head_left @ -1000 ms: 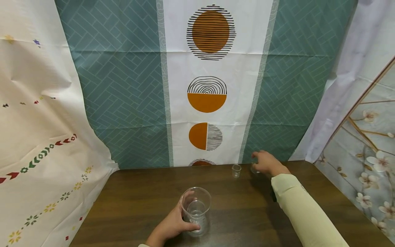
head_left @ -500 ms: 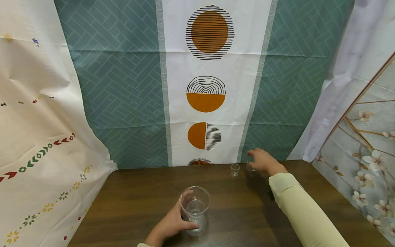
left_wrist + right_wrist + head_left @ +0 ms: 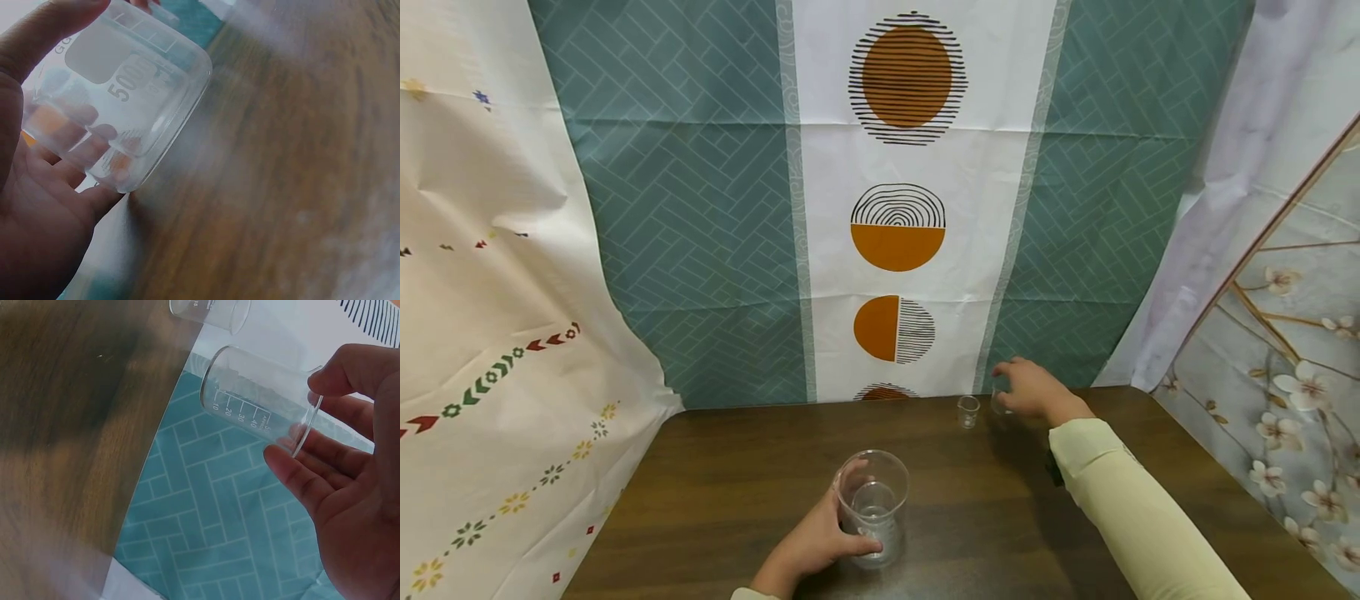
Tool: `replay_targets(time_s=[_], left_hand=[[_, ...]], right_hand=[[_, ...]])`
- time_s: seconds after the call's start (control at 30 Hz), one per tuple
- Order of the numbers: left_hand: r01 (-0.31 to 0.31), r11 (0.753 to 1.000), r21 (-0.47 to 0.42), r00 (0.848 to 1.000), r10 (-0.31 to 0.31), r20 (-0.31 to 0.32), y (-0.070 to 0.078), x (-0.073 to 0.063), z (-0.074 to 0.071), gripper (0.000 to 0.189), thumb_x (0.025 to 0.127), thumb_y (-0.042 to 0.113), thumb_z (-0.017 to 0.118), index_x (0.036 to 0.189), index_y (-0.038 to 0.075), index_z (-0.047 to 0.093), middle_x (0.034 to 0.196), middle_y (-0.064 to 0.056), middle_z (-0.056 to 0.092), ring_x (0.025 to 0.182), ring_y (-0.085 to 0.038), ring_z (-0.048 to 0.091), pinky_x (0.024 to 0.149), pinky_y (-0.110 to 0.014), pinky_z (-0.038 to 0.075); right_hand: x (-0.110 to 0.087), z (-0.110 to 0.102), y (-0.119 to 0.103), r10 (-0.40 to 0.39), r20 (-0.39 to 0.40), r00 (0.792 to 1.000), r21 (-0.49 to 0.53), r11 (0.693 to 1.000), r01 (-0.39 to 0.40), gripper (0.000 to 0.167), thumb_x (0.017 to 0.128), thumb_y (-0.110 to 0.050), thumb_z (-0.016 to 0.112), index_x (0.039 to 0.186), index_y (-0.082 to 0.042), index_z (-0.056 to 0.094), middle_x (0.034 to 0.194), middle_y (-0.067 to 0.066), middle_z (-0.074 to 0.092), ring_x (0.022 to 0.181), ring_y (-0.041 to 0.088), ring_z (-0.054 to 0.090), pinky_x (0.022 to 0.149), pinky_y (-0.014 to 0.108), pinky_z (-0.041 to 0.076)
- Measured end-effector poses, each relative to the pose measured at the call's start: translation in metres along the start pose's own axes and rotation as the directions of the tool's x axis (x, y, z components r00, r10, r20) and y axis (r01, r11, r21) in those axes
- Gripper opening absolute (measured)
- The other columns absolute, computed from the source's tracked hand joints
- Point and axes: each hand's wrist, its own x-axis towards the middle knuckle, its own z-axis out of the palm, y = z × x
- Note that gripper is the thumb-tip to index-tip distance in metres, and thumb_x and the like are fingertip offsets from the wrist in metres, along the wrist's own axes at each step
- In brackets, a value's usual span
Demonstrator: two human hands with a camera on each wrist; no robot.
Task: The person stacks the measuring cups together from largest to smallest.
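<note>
In the head view my left hand (image 3: 820, 533) grips a large clear beaker (image 3: 896, 533) near the front of the table, thumb on the near side and fingers round the far side. A smaller clear beaker (image 3: 874, 500) stands inside it. The left wrist view shows a 500 marking on the large beaker's wall (image 3: 128, 81). At the back right, my right hand (image 3: 1033, 393) pinches a small graduated beaker (image 3: 250, 403) by its rim, thumb and fingertips round the lip, base downward. Just left of it stands an even smaller beaker (image 3: 967, 413).
The brown wooden table (image 3: 737, 467) meets a green and white patterned curtain (image 3: 715, 350) at its back edge. A cream cloth (image 3: 512, 333) hangs on the left and a floral cloth (image 3: 1285, 433) on the right.
My right hand has moved a little left with the small graduated beaker, closer to the smallest beaker. My left hand keeps its grip on the large beaker. The head view has shifted slightly.
</note>
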Motion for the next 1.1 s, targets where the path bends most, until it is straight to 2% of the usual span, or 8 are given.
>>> replay_targets(time_s=[0.2, 0.5, 0.77, 1.1], left_hand=[[-0.019, 1.000, 0.004, 1.000, 0.019, 0.002, -0.002, 0.000, 0.001, 0.102, 0.069, 0.017, 0.088, 0.147, 0.023, 0.023, 0.143, -0.013, 0.046, 0.128, -0.022, 0.048, 0.099, -0.021, 0.040], [-0.037, 0.999, -0.003, 0.999, 0.037, 0.012, -0.001, 0.000, -0.001, 0.101, 0.070, 0.016, 0.087, 0.148, 0.021, 0.023, 0.144, -0.019, 0.044, 0.130, -0.034, 0.045, 0.099, -0.021, 0.041], [-0.013, 1.000, -0.005, 1.000, 0.013, 0.016, 0.001, 0.000, -0.001, 0.101, 0.069, 0.017, 0.087, 0.147, 0.022, 0.023, 0.144, -0.017, 0.044, 0.131, -0.036, 0.043, 0.098, -0.022, 0.041], [-0.024, 1.000, 0.003, 1.000, 0.024, 0.011, -0.001, 0.000, -0.001, 0.102, 0.069, 0.018, 0.087, 0.147, 0.022, 0.022, 0.143, -0.017, 0.045, 0.127, -0.035, 0.047, 0.098, -0.022, 0.042]], right_hand=[[-0.001, -0.001, -0.004, -0.014, 0.011, 1.000, -0.010, 1.000, 0.014, 0.039, 0.087, -0.018, 0.061, 0.123, -0.004, 0.060, 0.118, 0.020, 0.058, 0.106, 0.036, 0.058, 0.089, 0.052, 0.048], [-0.002, -0.005, -0.011, -0.034, -0.007, 0.999, 0.000, 0.999, 0.034, 0.039, 0.086, -0.017, 0.061, 0.122, -0.003, 0.060, 0.118, 0.021, 0.059, 0.106, 0.037, 0.059, 0.090, 0.053, 0.047], [0.000, -0.007, -0.017, -0.052, 0.006, 0.999, -0.010, 0.999, 0.052, 0.040, 0.085, -0.019, 0.062, 0.122, -0.005, 0.061, 0.118, 0.021, 0.059, 0.106, 0.037, 0.059, 0.090, 0.052, 0.047], [-0.001, -0.015, -0.036, -0.066, 0.033, 0.997, -0.013, 0.998, 0.066, 0.041, 0.086, -0.019, 0.062, 0.125, -0.005, 0.061, 0.118, 0.017, 0.059, 0.107, 0.035, 0.058, 0.091, 0.051, 0.047]])
